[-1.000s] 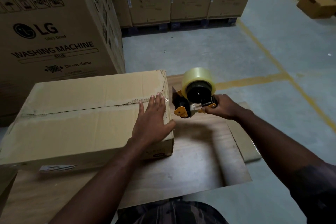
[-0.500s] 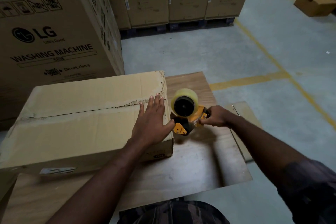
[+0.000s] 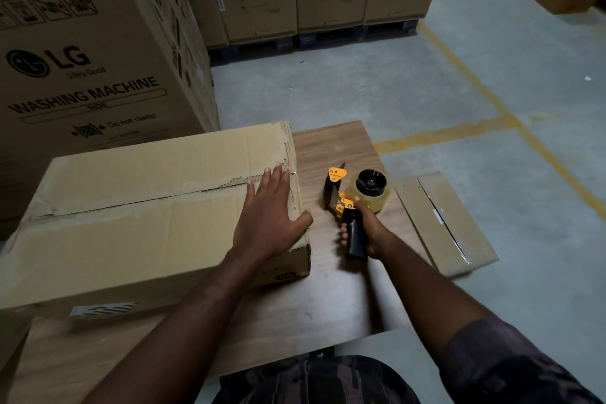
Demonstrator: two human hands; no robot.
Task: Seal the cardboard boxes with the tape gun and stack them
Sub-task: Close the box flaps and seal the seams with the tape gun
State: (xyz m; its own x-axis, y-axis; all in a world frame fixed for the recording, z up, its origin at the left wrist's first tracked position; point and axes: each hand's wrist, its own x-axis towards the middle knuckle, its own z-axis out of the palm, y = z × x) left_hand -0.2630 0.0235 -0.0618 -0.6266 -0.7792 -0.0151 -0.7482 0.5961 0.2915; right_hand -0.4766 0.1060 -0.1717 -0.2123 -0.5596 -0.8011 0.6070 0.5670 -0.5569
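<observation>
Cardboard box (image 3: 147, 216): tan, sits on the left part of the wooden table (image 3: 328, 298). Top flaps are closed and meet at a seam running left to right. The flap edge is torn near the right end, exposing the corrugation. A pale label is on the near face.

Left hand (image 3: 269, 220): flat on the box top at its right end, fingers straight across the seam, thumb at the right edge.

Tape gun (image 3: 367, 190): yellow frame, black handle, clear roll on a black hub. It is low over the table, right of the box and apart from it.

Right hand (image 3: 373, 233): wrapped round the handle.

Flattened cardboard (image 3: 442, 223): lies further right.
</observation>
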